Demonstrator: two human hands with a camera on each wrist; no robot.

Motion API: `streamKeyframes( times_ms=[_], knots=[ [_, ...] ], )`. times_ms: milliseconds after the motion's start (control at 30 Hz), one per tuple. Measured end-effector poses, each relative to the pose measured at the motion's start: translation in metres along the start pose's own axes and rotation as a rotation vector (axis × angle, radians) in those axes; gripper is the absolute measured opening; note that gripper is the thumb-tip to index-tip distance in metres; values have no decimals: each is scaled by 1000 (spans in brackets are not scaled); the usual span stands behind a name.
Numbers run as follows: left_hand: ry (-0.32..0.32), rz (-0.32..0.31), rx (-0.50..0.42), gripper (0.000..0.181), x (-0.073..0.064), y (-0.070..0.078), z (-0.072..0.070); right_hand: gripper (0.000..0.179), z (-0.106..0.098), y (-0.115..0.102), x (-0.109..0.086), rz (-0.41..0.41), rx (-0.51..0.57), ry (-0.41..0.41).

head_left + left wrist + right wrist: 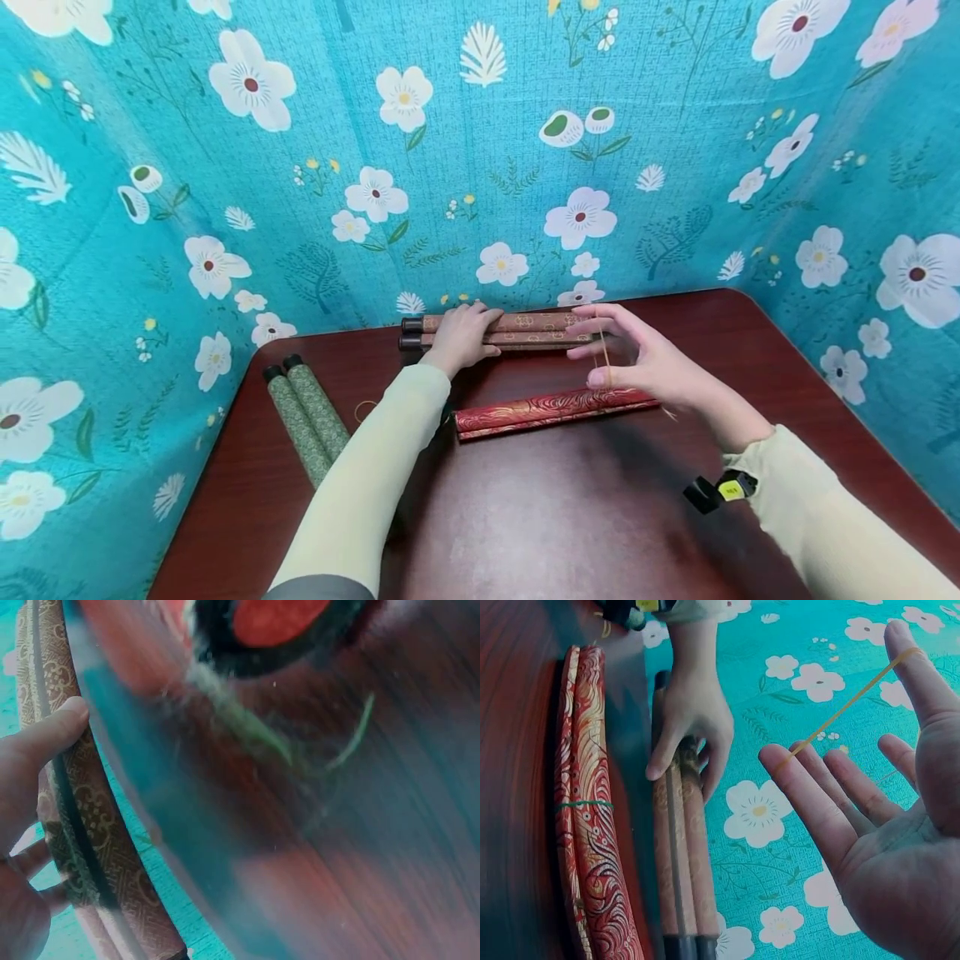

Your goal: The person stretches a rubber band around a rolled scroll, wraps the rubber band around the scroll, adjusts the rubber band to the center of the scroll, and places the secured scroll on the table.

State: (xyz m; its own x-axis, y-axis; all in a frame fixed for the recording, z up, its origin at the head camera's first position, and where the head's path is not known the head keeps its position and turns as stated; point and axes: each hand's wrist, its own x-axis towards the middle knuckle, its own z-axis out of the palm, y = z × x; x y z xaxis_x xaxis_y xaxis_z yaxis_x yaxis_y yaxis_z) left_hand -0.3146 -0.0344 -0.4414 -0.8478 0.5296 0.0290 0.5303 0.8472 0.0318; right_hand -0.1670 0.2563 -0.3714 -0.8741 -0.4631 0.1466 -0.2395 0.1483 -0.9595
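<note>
At the back of the table, my left hand point(467, 335) grips a brown patterned scroll point(528, 323) rolled into two parallel rolls with dark end knobs. Its thumb and fingers lie on opposite sides of the rolls in the left wrist view. A thin yellowish rubber band point(840, 711) is stretched between the thumb and index finger of my right hand point(900, 847), whose fingers are spread. In the head view the right hand is above the right end of a red-and-gold scroll point(540, 412). A green band point(585, 803) runs around that red scroll.
A green scroll point(303, 421), also in two rolls, lies on the left, partly behind the left sleeve. Near it a loose rubber band point(365, 409) rests on the dark red table point(510, 517). Flowered blue cloth point(450, 167) stands behind and beside the table.
</note>
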Motion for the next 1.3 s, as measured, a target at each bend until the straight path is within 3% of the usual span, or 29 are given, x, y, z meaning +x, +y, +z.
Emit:
streamKeyframes(
  times_ms=[267, 433, 633, 900, 1133, 1300],
  knots=[
    [168, 36, -7, 75, -16, -5, -18, 75, -10, 4, -3, -54, -67, 16],
    [256, 47, 32, 74, -29, -4, -32, 75, -18, 5, -6, -78, -163, 44],
    [427, 80, 107, 69, -46, -4, -47, 78, -27, 5, -10, -83, -255, 101],
    [646, 146, 166, 76, -66, -1, -61, 78, -34, 5, -14, -85, -276, 169],
    [722, 177, 233, 75, -82, 2, -66, 77, -41, 4, -17, -123, -318, 227],
    [755, 188, 245, 71, -89, 0, -65, 80, -45, 4, -17, -106, -385, 284]
  ],
)
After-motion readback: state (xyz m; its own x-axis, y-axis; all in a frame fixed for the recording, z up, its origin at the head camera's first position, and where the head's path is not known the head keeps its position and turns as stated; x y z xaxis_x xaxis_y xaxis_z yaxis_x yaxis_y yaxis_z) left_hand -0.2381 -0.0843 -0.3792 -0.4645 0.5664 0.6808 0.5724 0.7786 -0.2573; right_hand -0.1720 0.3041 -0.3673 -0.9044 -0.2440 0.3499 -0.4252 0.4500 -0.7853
